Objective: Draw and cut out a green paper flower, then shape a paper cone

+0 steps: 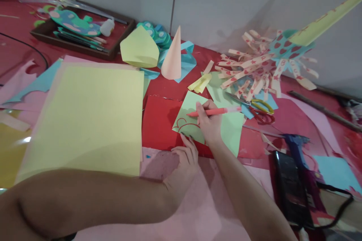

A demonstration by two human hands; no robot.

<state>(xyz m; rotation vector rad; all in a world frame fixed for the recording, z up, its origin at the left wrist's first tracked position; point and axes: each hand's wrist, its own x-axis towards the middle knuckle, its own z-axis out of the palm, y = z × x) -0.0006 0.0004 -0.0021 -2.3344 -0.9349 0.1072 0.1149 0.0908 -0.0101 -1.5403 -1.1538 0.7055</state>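
Observation:
My right hand (210,120) grips a red marker (215,112), its tip over a light green paper (233,131). Curved red lines are drawn on the paper's left part. Below them, my left hand (185,158) rests with fingers stretched out, its fingertips at the paper's lower edge. A red sheet (160,120) lies beneath the green paper and shows on its left. The marker's rear end points right, toward a pair of scissors (261,109) with yellow and red handles.
Yellow paper sheets (93,116) lie on the left. A peach paper cone (173,58) stands behind the green paper, near a brown tray (113,51) of supplies. To the right are a glue gun (296,150), a black phone (291,186) and a decorated paper piece (291,47) with strips.

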